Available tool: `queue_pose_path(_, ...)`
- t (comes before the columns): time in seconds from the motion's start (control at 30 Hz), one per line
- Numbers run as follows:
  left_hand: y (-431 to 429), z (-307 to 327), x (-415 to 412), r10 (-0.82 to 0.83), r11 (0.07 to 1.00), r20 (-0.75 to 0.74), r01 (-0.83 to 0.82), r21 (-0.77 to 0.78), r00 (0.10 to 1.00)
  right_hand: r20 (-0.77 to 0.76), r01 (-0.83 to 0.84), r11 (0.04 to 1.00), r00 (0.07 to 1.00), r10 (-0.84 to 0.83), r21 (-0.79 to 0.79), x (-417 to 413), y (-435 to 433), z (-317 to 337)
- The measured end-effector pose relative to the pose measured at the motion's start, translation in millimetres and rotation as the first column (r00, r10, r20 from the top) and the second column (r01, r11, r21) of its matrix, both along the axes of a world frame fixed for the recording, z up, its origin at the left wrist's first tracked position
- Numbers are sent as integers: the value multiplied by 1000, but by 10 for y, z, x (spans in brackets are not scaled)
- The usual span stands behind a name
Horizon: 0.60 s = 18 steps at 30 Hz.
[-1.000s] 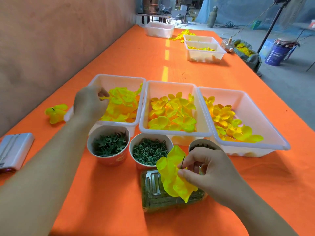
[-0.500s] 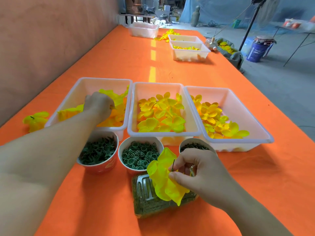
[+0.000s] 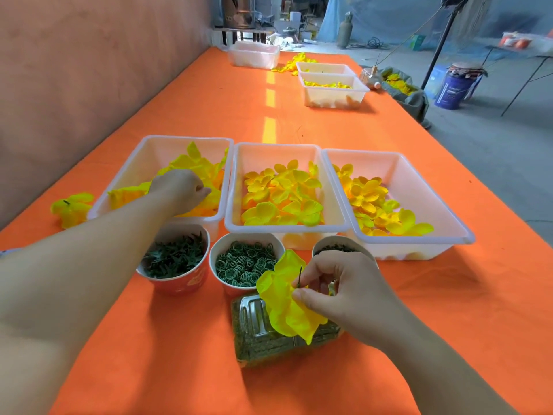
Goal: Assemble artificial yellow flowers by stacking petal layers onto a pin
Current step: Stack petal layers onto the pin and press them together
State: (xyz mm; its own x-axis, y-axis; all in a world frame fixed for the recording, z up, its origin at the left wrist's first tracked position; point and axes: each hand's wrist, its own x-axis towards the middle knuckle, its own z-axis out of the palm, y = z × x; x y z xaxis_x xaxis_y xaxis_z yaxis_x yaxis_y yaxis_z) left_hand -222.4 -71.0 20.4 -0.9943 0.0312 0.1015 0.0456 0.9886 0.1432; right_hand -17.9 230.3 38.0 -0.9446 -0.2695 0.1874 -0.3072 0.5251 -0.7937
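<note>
Reaching into the left tray [image 3: 131, 163] of large yellow petals, the left hand [image 3: 176, 190] had its fingers buried among them; whether it gripped one could not be told. The right hand [image 3: 338, 292], near the centre, pinched the green pin [image 3: 299, 275] with one petal layer [image 3: 284, 310] threaded on it. This looked like fetching the next layer, which would need its centre hole found and slid down the pin. The middle tray [image 3: 287, 146] and right tray [image 3: 419, 181] held smaller petals. The left cup [image 3: 176, 283] held green sprigs and the middle cup [image 3: 232, 290] held green rings.
</note>
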Motion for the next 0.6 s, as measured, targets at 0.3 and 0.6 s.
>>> queue_pose_path(0.3, 64, 193, 57, 290, 637, 15, -204, 743, 957, -12, 28, 1000, 1000, -28, 4, 0, -21, -29)
queue_pose_path(0.6, 201, 536, 395, 241, 31, 58, -68, 997, 969, -5, 31, 1000, 1000, -31, 0, 20, -27, -17)
